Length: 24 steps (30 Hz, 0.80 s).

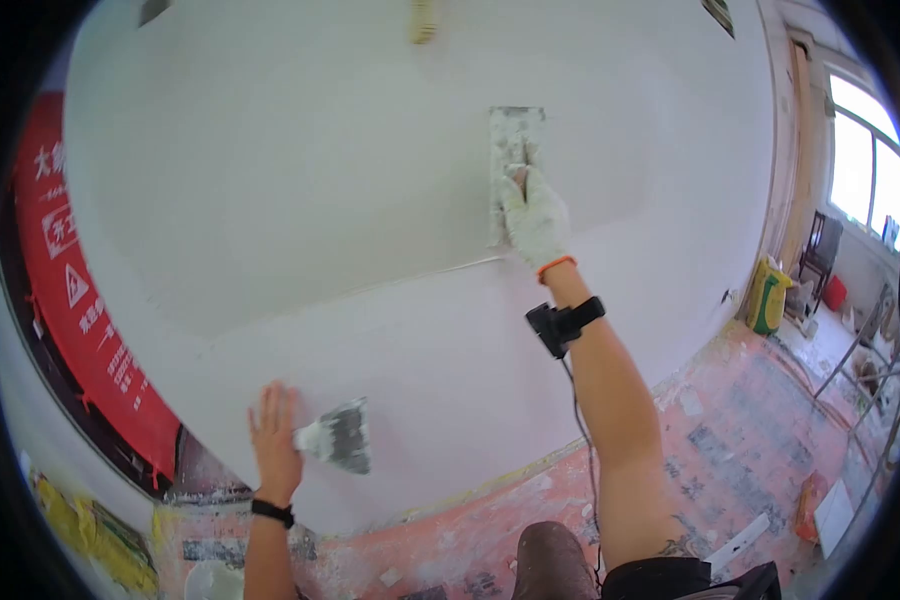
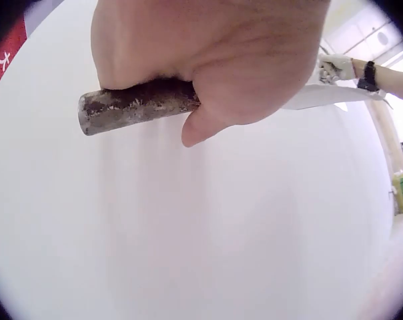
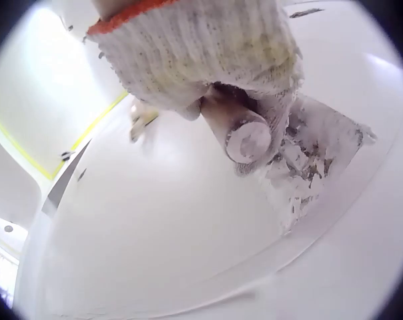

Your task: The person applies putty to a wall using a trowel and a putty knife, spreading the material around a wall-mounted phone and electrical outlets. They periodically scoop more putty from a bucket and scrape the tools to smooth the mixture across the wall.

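My right hand (image 1: 537, 215), in a white knit glove with an orange cuff, grips a plastering trowel (image 1: 517, 125) by its handle. The trowel's putty-smeared blade (image 3: 315, 157) lies along the white wall (image 1: 320, 200), just above a wet ridge of putty. Lower left, my bare left hand (image 1: 276, 450) holds a putty knife (image 1: 350, 437) in front of the wall. Its wide blade is coated with putty and points right. In the left wrist view the fingers wrap round the worn handle (image 2: 135, 110), whose end sticks out.
A red banner with white writing (image 1: 80, 260) hangs at the left. Below are a yellow bag (image 1: 100, 545) and a white bucket (image 1: 213, 580). To the right stand a green-yellow sack (image 1: 767, 298), a chair (image 1: 820, 245) and metal frames on the splattered pink floor (image 1: 730, 430).
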{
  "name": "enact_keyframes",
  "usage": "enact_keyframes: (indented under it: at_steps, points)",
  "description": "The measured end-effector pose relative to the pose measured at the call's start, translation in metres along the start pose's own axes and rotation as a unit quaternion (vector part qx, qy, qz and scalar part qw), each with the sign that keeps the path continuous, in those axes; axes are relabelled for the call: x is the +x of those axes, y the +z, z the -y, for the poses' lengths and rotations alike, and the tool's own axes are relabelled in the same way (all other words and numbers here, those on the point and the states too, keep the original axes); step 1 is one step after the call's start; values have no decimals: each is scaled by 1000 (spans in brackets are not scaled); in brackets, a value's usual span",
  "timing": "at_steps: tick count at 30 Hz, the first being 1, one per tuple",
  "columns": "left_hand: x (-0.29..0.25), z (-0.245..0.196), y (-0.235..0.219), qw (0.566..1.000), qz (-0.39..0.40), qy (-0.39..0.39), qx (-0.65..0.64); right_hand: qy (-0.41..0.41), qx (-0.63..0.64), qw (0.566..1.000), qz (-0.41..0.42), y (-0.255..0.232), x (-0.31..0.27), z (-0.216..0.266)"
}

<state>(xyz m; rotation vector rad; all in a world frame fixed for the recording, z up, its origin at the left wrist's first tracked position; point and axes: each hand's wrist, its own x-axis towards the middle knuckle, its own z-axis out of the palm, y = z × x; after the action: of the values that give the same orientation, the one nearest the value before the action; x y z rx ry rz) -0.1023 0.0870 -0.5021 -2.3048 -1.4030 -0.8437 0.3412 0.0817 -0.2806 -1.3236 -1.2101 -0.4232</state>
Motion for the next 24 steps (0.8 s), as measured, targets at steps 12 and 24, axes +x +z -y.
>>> enact_keyframes:
  at_steps: [12,24]
  points:
    - [-10,-42,0,997,31,-68,-21,92,152,977,-116,-179,112,-313]
    - [-7,-49,1,997,7,-65,-34,168,534,796,229,-127,104,-184]
